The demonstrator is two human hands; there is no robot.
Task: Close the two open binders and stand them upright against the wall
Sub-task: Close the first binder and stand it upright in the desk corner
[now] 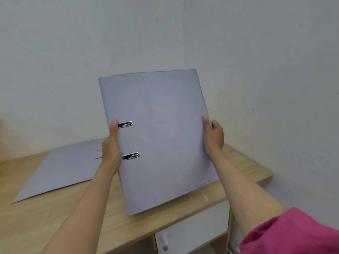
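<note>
**Closed binder held up over the desk, second binder lying flat**

A closed grey binder [161, 136] is held in the air above the right half of a light wooden desk [55, 213], tilted so its cover faces the camera and its top leans toward the wall [256, 52]. Two metal-rimmed slots [130, 156] show in the cover near its left edge, one above the other. The lower edge of the binder hangs just over the front edge of the desk; whether it touches the desktop cannot be told.

The left hand [111, 149] grasps the binder's left edge, thumb laid on the cover beside the upper slot, the other fingers hidden behind. The right hand [213, 136] grasps the right edge in the same way, thumb on the front and fingers curled around the back. A pink sleeve [293, 233] covers the right upper arm at the lower right corner of the view.

The second binder [60, 171] lies opened out flat on the left part of the desk, reaching from near the back edge toward the left side, grey outer face up, partly hidden behind the left hand.

Under the desk's front edge sits a white drawer [192, 230] with a small knob [165, 247].
</note>
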